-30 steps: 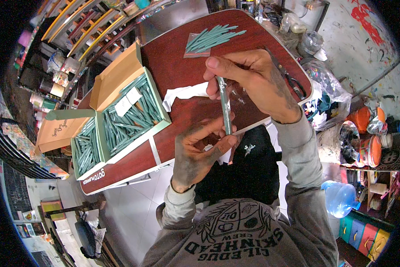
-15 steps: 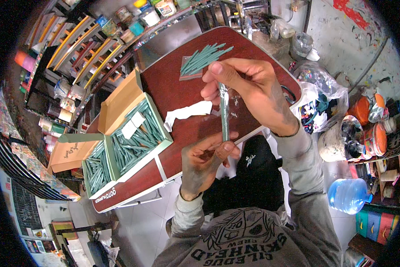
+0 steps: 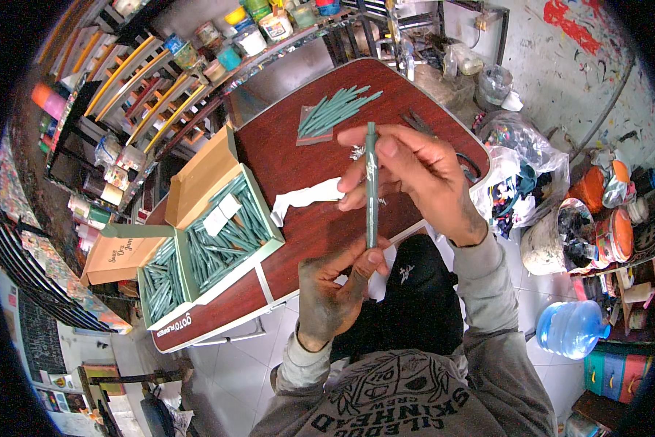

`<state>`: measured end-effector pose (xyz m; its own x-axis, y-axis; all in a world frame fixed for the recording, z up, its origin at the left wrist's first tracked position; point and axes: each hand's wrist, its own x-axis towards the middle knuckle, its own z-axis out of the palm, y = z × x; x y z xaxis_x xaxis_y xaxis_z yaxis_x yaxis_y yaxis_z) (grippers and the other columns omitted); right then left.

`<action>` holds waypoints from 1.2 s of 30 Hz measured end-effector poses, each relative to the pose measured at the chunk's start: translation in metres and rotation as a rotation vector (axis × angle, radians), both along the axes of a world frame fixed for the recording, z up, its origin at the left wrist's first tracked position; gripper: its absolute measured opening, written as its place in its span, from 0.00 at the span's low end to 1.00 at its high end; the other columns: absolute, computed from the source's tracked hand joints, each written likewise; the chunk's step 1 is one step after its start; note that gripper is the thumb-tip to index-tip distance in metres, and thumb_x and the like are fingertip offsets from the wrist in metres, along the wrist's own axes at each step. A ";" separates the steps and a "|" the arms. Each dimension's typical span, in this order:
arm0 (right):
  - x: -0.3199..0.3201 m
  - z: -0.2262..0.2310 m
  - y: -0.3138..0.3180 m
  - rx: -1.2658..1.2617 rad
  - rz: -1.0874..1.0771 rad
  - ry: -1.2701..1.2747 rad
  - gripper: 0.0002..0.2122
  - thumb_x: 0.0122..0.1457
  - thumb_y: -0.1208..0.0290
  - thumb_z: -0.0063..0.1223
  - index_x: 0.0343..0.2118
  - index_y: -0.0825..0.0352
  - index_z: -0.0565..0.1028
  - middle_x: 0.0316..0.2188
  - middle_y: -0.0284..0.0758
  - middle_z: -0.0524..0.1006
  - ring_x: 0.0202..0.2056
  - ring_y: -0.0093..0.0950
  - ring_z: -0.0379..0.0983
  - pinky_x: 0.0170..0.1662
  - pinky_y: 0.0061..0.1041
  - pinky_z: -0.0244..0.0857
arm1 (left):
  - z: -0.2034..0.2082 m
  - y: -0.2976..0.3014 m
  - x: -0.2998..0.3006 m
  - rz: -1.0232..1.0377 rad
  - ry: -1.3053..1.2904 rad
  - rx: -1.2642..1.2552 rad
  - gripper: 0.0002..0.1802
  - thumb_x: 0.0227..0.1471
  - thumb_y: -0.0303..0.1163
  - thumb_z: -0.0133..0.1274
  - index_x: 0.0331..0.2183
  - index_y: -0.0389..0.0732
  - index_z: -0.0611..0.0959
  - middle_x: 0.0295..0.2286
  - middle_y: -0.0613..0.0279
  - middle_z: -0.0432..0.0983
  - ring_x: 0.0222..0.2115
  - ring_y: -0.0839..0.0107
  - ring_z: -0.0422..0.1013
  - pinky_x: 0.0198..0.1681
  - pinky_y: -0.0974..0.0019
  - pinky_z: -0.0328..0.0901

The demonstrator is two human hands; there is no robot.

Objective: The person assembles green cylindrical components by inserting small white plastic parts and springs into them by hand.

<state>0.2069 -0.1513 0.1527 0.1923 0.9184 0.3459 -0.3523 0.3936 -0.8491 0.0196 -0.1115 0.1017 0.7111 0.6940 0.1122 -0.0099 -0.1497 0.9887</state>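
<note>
A slim dark green pen [image 3: 372, 193] stands almost upright in front of my chest, over the table's near edge. Its lower end is pinched between the thumb and fingers of my left hand [image 3: 336, 291]. Around its upper part close the thumb and fingers of my right hand [image 3: 433, 182], with the top end poking out above them. Pale glints run along the barrel. Beyond my hands, a clear plastic bag [image 3: 314, 140] lies under a fanned pile of similar green pens [image 3: 342, 108]. A crumpled white paper strip [image 3: 305, 198] rests left of my right fingers.
Two open cardboard boxes [image 3: 205, 164] filled with green pens stand on the left of the dark red table [image 3: 269, 135]. Scissors [image 3: 418, 122] lie near its far right edge. Paint jars [image 3: 251, 40] line a back shelf. Buckets [image 3: 549, 237] and a blue water jug [image 3: 571, 329] are at right.
My right fingers have shifted down along the pen, so its top end now shows above them. My left hand keeps its hold at the bottom. The view has tilted slightly.
</note>
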 end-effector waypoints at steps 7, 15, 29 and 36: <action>-0.007 -0.024 0.006 0.073 -0.227 -0.238 0.12 0.66 0.65 0.49 0.42 0.71 0.73 0.26 0.35 0.79 0.28 0.20 0.77 0.33 0.20 0.70 | -0.003 0.000 0.014 0.085 -0.139 0.289 0.15 0.58 0.34 0.55 0.41 0.32 0.84 0.20 0.66 0.76 0.22 0.82 0.67 0.28 0.76 0.64; -0.022 -0.050 -0.004 0.139 -0.174 -0.373 0.09 0.66 0.70 0.49 0.39 0.72 0.70 0.31 0.36 0.79 0.36 0.24 0.77 0.42 0.25 0.70 | 0.002 0.006 0.011 0.055 -0.032 0.356 0.11 0.57 0.32 0.56 0.34 0.33 0.84 0.20 0.63 0.77 0.20 0.78 0.70 0.26 0.73 0.65; -0.034 -0.062 -0.011 0.089 -0.003 -0.117 0.10 0.62 0.77 0.51 0.44 0.72 0.68 0.37 0.44 0.80 0.41 0.29 0.78 0.45 0.27 0.72 | 0.006 0.017 -0.001 0.064 0.056 0.530 0.08 0.57 0.31 0.55 0.34 0.37 0.84 0.18 0.62 0.76 0.16 0.69 0.70 0.22 0.67 0.64; -0.001 -0.040 0.005 -0.018 -0.144 -0.132 0.15 0.61 0.77 0.54 0.49 0.72 0.66 0.37 0.43 0.80 0.42 0.30 0.78 0.47 0.25 0.71 | 0.015 0.015 -0.006 0.039 0.240 0.937 0.09 0.55 0.29 0.56 0.36 0.35 0.84 0.18 0.62 0.77 0.16 0.69 0.69 0.21 0.66 0.63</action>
<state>0.2058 -0.1460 0.1125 0.2762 0.8909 0.3607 -0.1782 0.4162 -0.8916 0.0140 -0.0969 0.1170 0.7654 0.4205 0.4871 0.1984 -0.8743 0.4430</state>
